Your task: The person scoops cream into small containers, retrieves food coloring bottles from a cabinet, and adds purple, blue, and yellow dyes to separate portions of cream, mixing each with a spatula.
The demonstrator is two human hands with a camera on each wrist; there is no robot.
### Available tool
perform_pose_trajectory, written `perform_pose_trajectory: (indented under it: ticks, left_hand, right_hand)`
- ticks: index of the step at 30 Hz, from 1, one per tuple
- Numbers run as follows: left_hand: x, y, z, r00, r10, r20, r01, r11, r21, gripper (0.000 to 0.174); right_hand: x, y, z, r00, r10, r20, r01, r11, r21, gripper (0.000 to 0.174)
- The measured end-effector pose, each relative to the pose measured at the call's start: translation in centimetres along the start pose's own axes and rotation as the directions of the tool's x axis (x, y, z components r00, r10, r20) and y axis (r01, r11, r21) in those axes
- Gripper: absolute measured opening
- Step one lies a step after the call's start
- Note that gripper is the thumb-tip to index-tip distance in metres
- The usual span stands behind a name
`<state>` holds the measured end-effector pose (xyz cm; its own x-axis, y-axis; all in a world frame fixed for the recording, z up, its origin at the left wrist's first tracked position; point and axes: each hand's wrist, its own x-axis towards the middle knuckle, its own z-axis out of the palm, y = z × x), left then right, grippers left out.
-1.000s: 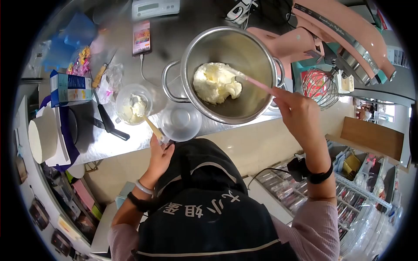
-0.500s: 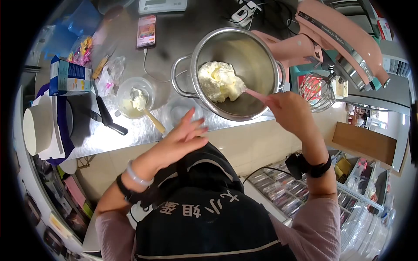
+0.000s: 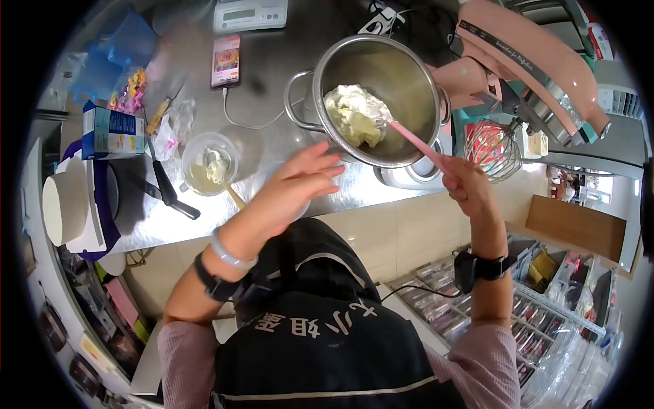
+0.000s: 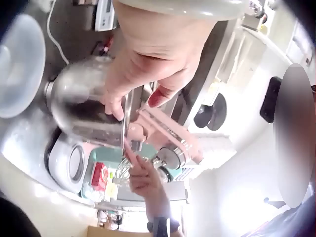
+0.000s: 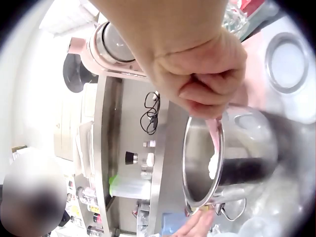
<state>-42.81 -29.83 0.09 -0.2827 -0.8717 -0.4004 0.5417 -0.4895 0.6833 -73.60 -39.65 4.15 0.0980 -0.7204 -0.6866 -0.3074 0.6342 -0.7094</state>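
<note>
My right hand (image 3: 470, 187) grips the handle of a pink spatula (image 3: 417, 142). Its blade is in a mound of white cream (image 3: 355, 114) inside a steel mixing bowl (image 3: 414, 95) with two side handles. Fingers stretched out, my left hand (image 3: 293, 185) hovers near the bowl's left handle; in the left wrist view its fingertips overlap the bowl's rim. To its left stands a clear cup (image 3: 192, 151) holding some cream and a second spatula with a light wooden handle (image 3: 235, 198). The left hand mostly hides a clear tub below it.
A pink stand mixer (image 3: 521, 58) with a wire whisk (image 3: 494, 146) stands at right. Behind are a phone (image 3: 225, 61) on a cable and a scale (image 3: 251, 15). At left lie a blue box (image 3: 112, 133), a black-handled knife (image 3: 163, 183) and a white round cake stand or mould (image 3: 65, 208).
My left hand has left the wooden-handled spatula and moved right and up towards the bowl, fingers spreading. The bowl has shifted right and up in view; the right hand keeps hold of the pink spatula.
</note>
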Motion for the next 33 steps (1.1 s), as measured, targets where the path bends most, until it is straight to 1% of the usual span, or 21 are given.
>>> perform_pose_trajectory:
  ticks: [1,3,4,5,7,9,10,11,13,15,17,19,20,21,22,23,25,27,30,31,33]
  left_hand:
    - [-0.9,0.7,-1.1,0.999,0.047,0.013,-0.048,0.988,0.15,0.053]
    - [-3.4,1.8,-5.1,0.956,0.289,-0.04,-0.26,0.908,0.329,0.038]
    - [-4.6,1.7,-7.6,0.881,0.44,-0.173,-0.323,0.827,0.46,0.035]
    - [-5.7,1.3,-10.6,0.756,0.595,-0.271,-0.353,0.721,0.596,0.032]
    - [-7.1,-0.3,-18.0,0.512,0.742,-0.433,-0.151,0.574,0.805,0.034]
    - [-8.3,-3.4,-25.2,0.481,0.776,-0.409,0.182,0.368,0.912,0.039]
    - [-8.4,-4.2,-25.5,0.501,0.694,-0.518,0.24,0.463,0.853,0.043]
    - [-8.0,-6.2,-29.3,0.548,0.639,-0.54,0.245,0.494,0.834,0.038]
    - [-7.1,-7.2,-28.0,0.628,0.554,-0.547,0.015,0.694,0.72,0.029]
    - [-6.3,-7.9,-27.8,0.663,0.338,-0.668,0.103,0.843,0.528,0.032]
    - [-6.2,-8.8,-28.1,0.639,0.366,-0.676,0.149,0.804,0.576,0.036]
    - [-6.5,-8.7,-27.4,0.652,0.317,-0.689,0.187,0.813,0.552,0.038]
    - [-7.0,-8.6,-27.1,0.7,0.262,-0.664,0.161,0.848,0.504,0.036]
    - [-7.6,-8.1,-26.7,0.704,0.251,-0.665,0.167,0.851,0.498,0.036]
    - [-8.0,-8.0,-26.4,0.757,0.178,-0.629,0.138,0.897,0.42,0.033]
    - [-8.3,-8.5,-26.0,0.806,0.101,-0.583,0.119,0.937,0.328,0.031]
    - [-9.3,-9.7,-26.7,0.835,0.216,-0.506,-0.029,0.936,0.351,0.028]
    - [-10.0,-10.3,-26.9,0.759,0.256,-0.598,-0.076,0.948,0.31,0.028]
    - [-11.0,-10.6,-27.7,0.708,0.272,-0.651,-0.104,0.953,0.286,0.029]
    - [-11.1,-10.4,-27.6,0.707,0.266,-0.656,-0.101,0.955,0.278,0.029]
    - [-11.5,-9.6,-27.6,0.681,0.229,-0.696,-0.043,0.961,0.274,0.029]
  right_hand:
    - [0.1,0.8,-0.4,1.0,-0.005,0.005,0.005,1.0,0.001,0.028]
    - [0.2,2.2,-0.8,0.998,-0.047,0.035,0.041,0.987,0.154,0.028]
    - [-0.2,2.7,-0.6,0.999,-0.054,-0.006,0.054,0.984,0.172,0.027]
    - [-0.4,3.4,-0.7,0.997,-0.069,0.02,0.064,0.982,0.18,0.027]
    - [-0.1,5.6,-1.2,0.989,-0.143,-0.031,0.146,0.956,0.256,0.03]
    - [-0.3,7.3,-1.6,0.987,-0.162,0.01,0.151,0.936,0.317,0.032]
    - [-0.3,7.8,-1.4,0.984,-0.175,0.025,0.154,0.917,0.369,0.034]
    - [-0.6,8.1,-0.9,0.983,-0.178,0.035,0.153,0.917,0.368,0.034]
    - [-1.3,8.6,0.1,0.987,-0.155,-0.039,0.157,0.897,0.413,0.036]
    - [-2.2,8.5,1.3,0.984,-0.172,-0.04,0.174,0.9,0.4,0.031]
    - [-3.0,8.9,1.8,0.981,-0.189,-0.047,0.192,0.902,0.387,0.026]
    - [-3.9,10.0,2.0,0.958,-0.288,-0.016,0.269,0.87,0.414,0.027]
    - [-4.5,10.7,2.3,0.959,-0.282,-0.018,0.264,0.872,0.412,0.027]
    - [-5.3,11.3,3.0,0.933,-0.358,-0.025,0.333,0.839,0.431,0.035]
    - [-6.2,11.8,3.8,0.904,-0.425,-0.037,0.396,0.803,0.445,0.043]
    - [-7.1,12.3,4.7,0.914,-0.403,-0.044,0.381,0.816,0.434,0.043]
    - [-8.9,13.0,7.1,0.879,-0.463,-0.113,0.467,0.792,0.394,0.045]
    - [-10.0,13.4,8.7,0.876,-0.477,-0.07,0.461,0.788,0.408,0.041]
    - [-11.4,14.7,10.3,0.83,-0.554,-0.071,0.557,0.829,0.047,0.032]
    - [-11.4,15.2,10.9,0.833,-0.549,-0.067,0.552,0.833,0.042,0.032]
    - [-10.9,17.1,12.5,0.703,-0.71,-0.038,0.679,0.687,-0.259,0.031]
